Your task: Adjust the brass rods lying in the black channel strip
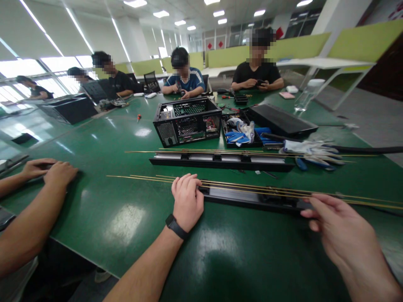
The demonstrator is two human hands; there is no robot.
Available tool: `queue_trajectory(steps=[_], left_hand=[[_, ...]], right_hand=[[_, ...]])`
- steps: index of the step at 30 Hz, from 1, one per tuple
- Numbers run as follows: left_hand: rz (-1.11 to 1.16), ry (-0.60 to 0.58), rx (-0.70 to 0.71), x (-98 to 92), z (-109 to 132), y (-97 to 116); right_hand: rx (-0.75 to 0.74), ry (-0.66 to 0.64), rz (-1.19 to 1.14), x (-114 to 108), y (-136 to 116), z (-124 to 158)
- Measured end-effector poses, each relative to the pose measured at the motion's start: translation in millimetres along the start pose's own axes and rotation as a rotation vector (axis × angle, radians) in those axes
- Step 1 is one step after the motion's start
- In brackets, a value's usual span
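Note:
My left hand (pixel 188 200), with a dark watch on the wrist, is curled over the left end of a long black rail (pixel 252 204). Thin gold-coloured rods (pixel 141 178) run lengthwise along this rail and pass under those fingers, sticking out past both ends. At the rail's right end, my right hand (pixel 341 224) has thumb and fingers pinched together at a gold rod. Its other fingers are partly hidden. Behind lies a second black rail (pixel 201 162), parallel to the first, with more gold rods (pixel 138 151) along it.
An open black computer case (pixel 189 121) stands beyond the rails. Right of it are a tray with gloves (pixel 241 130), a black panel (pixel 281 119), more gloves (pixel 315 153) and a bottle (pixel 310 95). A co-worker's hands (pixel 59 172) are at the left; others sit across the green table (pixel 126 222).

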State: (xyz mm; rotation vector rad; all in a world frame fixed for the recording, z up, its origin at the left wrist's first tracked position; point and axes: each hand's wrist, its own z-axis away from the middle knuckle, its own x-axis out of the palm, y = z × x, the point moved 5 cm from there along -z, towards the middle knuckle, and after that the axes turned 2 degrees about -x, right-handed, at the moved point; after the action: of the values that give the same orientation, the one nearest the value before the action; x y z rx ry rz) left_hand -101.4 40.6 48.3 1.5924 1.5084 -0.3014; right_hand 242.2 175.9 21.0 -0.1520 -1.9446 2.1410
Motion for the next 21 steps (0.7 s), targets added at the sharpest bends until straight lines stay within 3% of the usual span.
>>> queue_trajectory(steps=[3,8,14,19,21], left_hand=[[0.001,-0.002,0.002,0.2,0.2,-0.4],[0.004,-0.005,0.008,0.7,0.1,-0.6],[-0.001,-0.010,0.000,0.8,0.6,-0.9],[-0.001,-0.014,-0.002,0.0,-0.1,0.5],[-0.002,-0.013,-0.003,-0.5,-0.6,1.2]], right_hand=[[0.002,-0.045,0.019,4.8,-2.3,2.9],[-0.015,0.070,-0.038,-2.1,-2.4,2.2],[-0.006,-0.057,0.019,7.1,-1.3,7.0],[0.010,0.104,-0.045,0.1,-9.3,6.7],[0.014,0.097,-0.036,0.5,-9.5,7.2]])
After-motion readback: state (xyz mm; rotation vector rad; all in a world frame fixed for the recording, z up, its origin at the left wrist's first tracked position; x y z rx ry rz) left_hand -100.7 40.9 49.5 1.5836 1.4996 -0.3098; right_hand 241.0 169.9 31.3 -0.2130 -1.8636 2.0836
